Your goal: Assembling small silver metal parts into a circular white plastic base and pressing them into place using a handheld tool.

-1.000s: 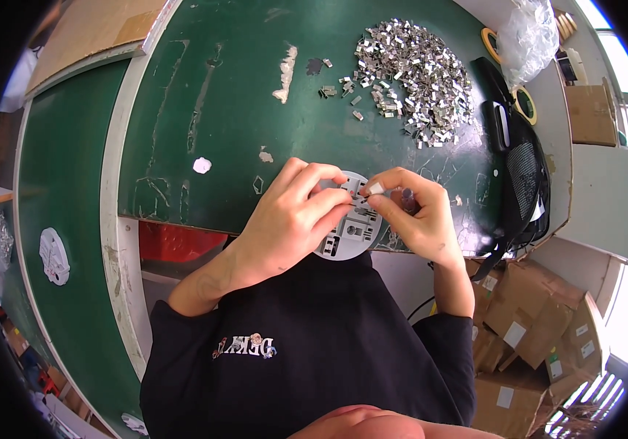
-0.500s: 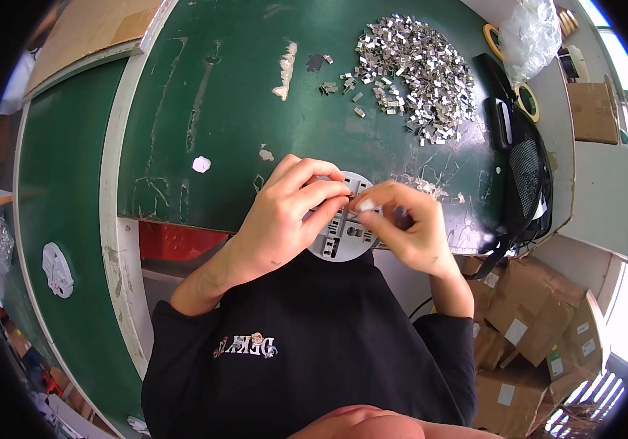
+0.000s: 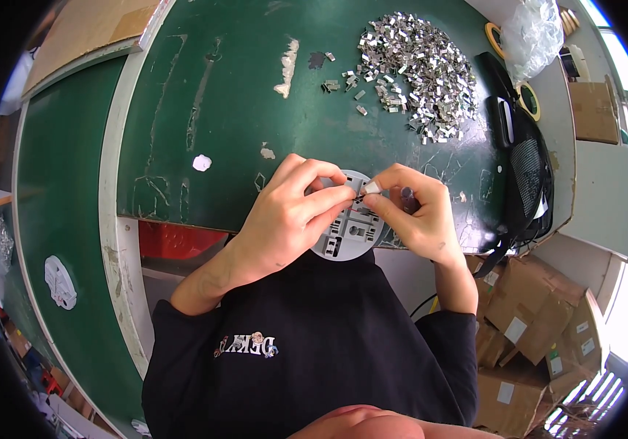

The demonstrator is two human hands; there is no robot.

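Observation:
A round grey plastic plate (image 3: 349, 249) with slots and small metal parts in it lies at the table's front edge, close to my body. My left hand (image 3: 288, 208) comes over its left side, thumb and fingers pinched at a tiny part near the plate's upper middle; the fingertips hide what it is. From the right, my right hand (image 3: 420, 219) meets it there, fingers closed. A dark, round-ended handle (image 3: 407, 196) sticks out of the right hand; its other end is hidden. Something white (image 3: 371, 188) wraps a right fingertip.
Beyond my hands, a large heap of small metal clips (image 3: 423, 77) covers the table's far right, with several strays to its left. A black mesh bag (image 3: 526, 168), tape rolls (image 3: 527, 101) and clear plastic (image 3: 532, 36) line the right edge. Cardboard boxes (image 3: 526, 307) stand below right.
My right hand has shifted slightly right and up and turned, so the dark handle and white wrap show more. The left fingertips have edged right, staying over the plate.

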